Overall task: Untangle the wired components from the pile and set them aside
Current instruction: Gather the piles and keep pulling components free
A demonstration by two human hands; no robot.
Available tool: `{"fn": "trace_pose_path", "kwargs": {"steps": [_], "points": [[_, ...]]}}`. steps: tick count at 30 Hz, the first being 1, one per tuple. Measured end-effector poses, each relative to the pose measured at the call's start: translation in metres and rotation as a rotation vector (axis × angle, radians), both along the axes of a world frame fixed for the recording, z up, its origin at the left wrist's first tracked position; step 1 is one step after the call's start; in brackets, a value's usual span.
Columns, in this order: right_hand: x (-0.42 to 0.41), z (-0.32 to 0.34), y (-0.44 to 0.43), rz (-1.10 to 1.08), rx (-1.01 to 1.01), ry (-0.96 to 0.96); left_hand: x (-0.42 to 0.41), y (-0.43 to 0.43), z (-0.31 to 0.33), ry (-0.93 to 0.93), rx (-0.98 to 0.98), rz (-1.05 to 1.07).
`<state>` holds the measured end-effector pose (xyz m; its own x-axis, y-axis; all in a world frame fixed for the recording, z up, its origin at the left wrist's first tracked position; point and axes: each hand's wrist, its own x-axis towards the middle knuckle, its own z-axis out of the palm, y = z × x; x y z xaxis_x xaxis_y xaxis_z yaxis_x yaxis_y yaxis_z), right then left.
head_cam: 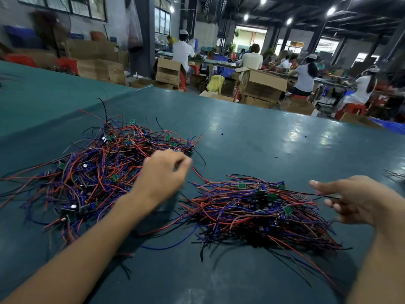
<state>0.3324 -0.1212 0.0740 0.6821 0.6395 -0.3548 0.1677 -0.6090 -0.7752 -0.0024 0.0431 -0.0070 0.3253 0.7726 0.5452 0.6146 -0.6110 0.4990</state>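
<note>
A tangled pile (98,167) of red, blue and black wires with small green boards lies on the left of the teal table (252,137). My left hand (162,172) is at the pile's right edge, fingers curled, pinching a red wire (198,174) that trails toward the second heap. That sorted heap (258,211) of wired components lies on the right, its wires roughly aligned. My right hand (350,198) hovers at the heap's right end, index finger straight and the others loosely bent. The end of a thin black wire (311,193) reaches its fingers.
The table's far edge (219,97) runs behind the piles, with cardboard boxes (260,86) and seated workers (304,75) beyond it. A few loose wires (394,175) lie at the right edge of the view. Small black specks (221,134) dot the table.
</note>
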Motion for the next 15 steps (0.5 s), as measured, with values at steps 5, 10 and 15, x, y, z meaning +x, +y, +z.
{"fn": "trace_pose_path", "kwargs": {"steps": [5, 10, 15], "points": [[0.013, 0.006, -0.011, -0.114, 0.055, -0.024, -0.036, 0.033, -0.001, 0.241, -0.103, 0.037], [0.014, 0.017, -0.021, -0.090, 0.016, -0.041, 0.006, 0.039, -0.008, 0.359, -0.053, -0.207], [0.008, 0.027, -0.025, -0.038, -0.025, -0.050, 0.026, 0.055, -0.021, 0.693, -0.147, -0.113]]}}
